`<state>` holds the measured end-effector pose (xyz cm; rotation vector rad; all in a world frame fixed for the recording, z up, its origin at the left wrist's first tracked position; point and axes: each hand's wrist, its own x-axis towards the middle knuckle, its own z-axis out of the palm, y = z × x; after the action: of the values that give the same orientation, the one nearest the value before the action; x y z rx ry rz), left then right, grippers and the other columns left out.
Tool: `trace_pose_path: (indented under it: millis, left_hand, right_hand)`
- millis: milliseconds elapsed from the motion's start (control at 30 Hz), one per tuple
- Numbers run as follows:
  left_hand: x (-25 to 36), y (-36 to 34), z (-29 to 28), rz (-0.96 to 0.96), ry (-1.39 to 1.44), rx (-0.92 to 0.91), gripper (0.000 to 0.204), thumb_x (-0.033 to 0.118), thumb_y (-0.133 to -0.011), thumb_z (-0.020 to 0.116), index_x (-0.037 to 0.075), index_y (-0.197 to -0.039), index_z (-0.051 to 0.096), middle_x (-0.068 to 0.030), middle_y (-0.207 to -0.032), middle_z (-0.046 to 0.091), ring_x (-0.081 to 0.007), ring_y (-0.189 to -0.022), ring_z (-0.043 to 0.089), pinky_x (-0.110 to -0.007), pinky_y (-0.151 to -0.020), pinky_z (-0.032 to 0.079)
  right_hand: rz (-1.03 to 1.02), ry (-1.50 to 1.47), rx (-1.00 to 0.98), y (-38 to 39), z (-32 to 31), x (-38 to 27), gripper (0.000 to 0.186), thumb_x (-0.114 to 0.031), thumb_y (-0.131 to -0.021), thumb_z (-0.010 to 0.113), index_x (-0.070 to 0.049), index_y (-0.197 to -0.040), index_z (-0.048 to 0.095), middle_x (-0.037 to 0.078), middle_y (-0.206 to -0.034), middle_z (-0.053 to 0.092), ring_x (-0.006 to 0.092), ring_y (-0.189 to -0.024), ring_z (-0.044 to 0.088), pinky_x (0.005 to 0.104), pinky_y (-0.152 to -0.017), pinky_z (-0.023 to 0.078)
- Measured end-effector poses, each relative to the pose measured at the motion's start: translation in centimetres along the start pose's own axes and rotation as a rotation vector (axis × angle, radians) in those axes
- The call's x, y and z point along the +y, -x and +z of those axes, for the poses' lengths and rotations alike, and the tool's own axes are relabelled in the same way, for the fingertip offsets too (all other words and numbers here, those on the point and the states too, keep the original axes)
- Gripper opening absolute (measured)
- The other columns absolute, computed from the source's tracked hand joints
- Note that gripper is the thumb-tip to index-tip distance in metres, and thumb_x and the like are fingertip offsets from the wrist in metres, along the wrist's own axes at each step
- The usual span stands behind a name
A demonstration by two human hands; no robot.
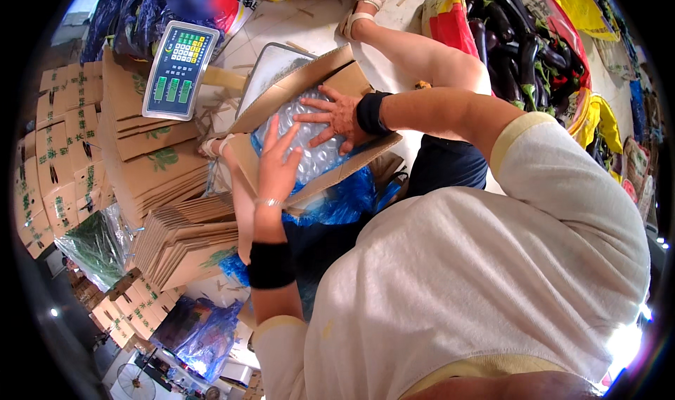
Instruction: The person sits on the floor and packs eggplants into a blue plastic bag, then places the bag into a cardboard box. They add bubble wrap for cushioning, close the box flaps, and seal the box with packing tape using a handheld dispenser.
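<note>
Each grip is spread wide, with the fingers apart. The right hand [339,118] lies on clear bubble wrap [314,163] inside an open brown box [346,172] between two bare legs [425,52]. The left hand [279,173] is over the left side of the wrap; I cannot tell if its palm touches. Blue plastic [341,201] bunches by the box's near side. A scale [181,69] stands past the box, to the left. Folded cardboard [184,237] is stacked on the left, and dark eggplants [527,59] fill a big bag [448,26] at the upper right.
</note>
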<state>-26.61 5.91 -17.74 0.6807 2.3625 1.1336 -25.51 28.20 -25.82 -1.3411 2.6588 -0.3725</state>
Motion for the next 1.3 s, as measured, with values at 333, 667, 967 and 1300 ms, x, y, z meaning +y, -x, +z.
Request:
trace_pose_path:
  millis: [333,667,967,1300]
  left_hand:
    - [1.1,8.4,-1.2,-0.397,-0.061,0.492,0.032,0.018,-0.086,0.054,-0.004,-0.109,0.057,-0.0175,-0.100,0.061,-0.0310,-0.088,0.059,-0.034,-0.075,0.047]
    - [0.5,1.6,1.7,-0.163,-0.551,0.029,0.038,0.034,-0.086,0.051,0.002,-0.104,0.061,-0.0147,-0.092,0.064,-0.0330,-0.091,0.059,-0.039,-0.081,0.044]
    - [-2.9,-1.2,5.6,-0.206,-0.862,0.666,0.057,0.043,-0.087,0.047,0.010,-0.132,0.036,-0.0100,-0.129,0.045,-0.0324,-0.127,0.033,-0.060,-0.097,0.021]
    - [-5.4,-2.4,6.9,-0.323,-0.849,0.712,0.074,0.055,-0.086,0.043,0.008,-0.138,0.021,-0.0147,-0.143,0.020,-0.0362,-0.133,0.017,-0.059,-0.101,0.017]
  right_hand:
    - [-0.027,-0.047,0.039,-0.2,0.1,-0.6,0.064,-0.051,-0.066,0.065,-0.040,-0.126,0.045,0.006,-0.151,0.008,0.0366,-0.137,0.005,0.0655,-0.101,0.010]
    - [-0.024,-0.017,0.054,0.6,-0.2,0.1,0.060,-0.044,-0.068,0.067,-0.040,-0.124,0.047,0.006,-0.150,0.011,0.0362,-0.137,0.007,0.0644,-0.102,0.013]
    - [-0.139,-0.348,-0.124,-1.8,1.2,4.9,0.038,-0.034,-0.090,0.045,-0.037,-0.128,0.047,0.001,-0.150,0.017,0.0346,-0.136,0.014,0.0593,-0.103,0.016]
    - [0.062,-0.807,0.172,0.0,-13.8,2.6,0.035,-0.029,-0.090,0.052,-0.004,-0.114,0.058,0.015,-0.107,0.062,0.0237,-0.099,0.057,0.0339,-0.088,0.043]
